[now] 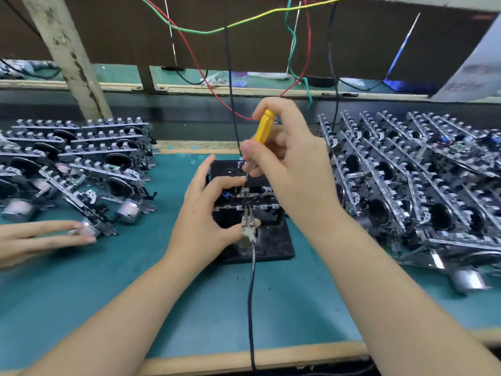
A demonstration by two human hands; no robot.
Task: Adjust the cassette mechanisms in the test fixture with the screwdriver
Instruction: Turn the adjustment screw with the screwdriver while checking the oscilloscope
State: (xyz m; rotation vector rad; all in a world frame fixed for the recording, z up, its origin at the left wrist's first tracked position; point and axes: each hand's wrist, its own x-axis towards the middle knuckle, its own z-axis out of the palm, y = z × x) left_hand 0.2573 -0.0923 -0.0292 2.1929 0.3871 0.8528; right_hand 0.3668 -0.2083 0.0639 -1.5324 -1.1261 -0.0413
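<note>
The right hand (287,164) is gripping the screwdriver (264,131) over the fixture (273,240), while the left hand (206,213) is pinching the mechanism (244,198) in it.

An electronics assembly workshop is indicated: stacked cassette mechanisms (81,161) are piled at left and right (423,180) on a green bench mat (81,294), and loose wires (206,31) are strung overhead.

Two bare forearms, no sleeves.
</note>
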